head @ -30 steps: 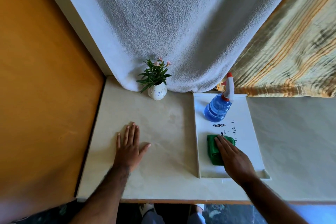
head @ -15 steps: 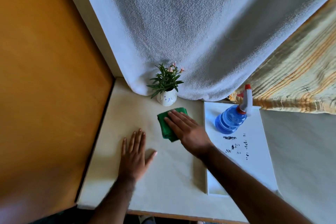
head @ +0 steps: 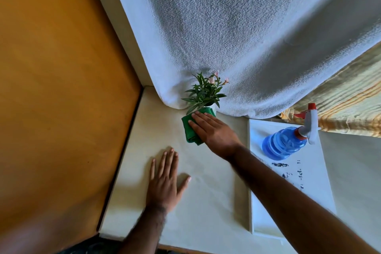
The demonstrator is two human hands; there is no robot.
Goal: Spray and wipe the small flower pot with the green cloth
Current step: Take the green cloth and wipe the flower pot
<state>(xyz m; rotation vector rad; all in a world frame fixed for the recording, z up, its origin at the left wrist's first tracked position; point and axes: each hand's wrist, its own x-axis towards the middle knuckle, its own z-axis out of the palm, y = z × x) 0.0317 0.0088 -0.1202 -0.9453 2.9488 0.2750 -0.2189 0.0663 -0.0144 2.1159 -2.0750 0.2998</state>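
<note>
Right hand point(head: 214, 132) lies flat, fingers extended, pressing cloth point(head: 190, 130) against pot point(head: 212, 109) at far edge of table point(head: 206, 202). Left hand point(head: 165, 183) flat on table, holding nothing. Pot looks light, ceramic, tippy; steady it by the body. Cloth soft. Towel point(head: 247, 37) crowds behind; bottle point(head: 282, 144) sits right on tray point(head: 309, 192).
</note>
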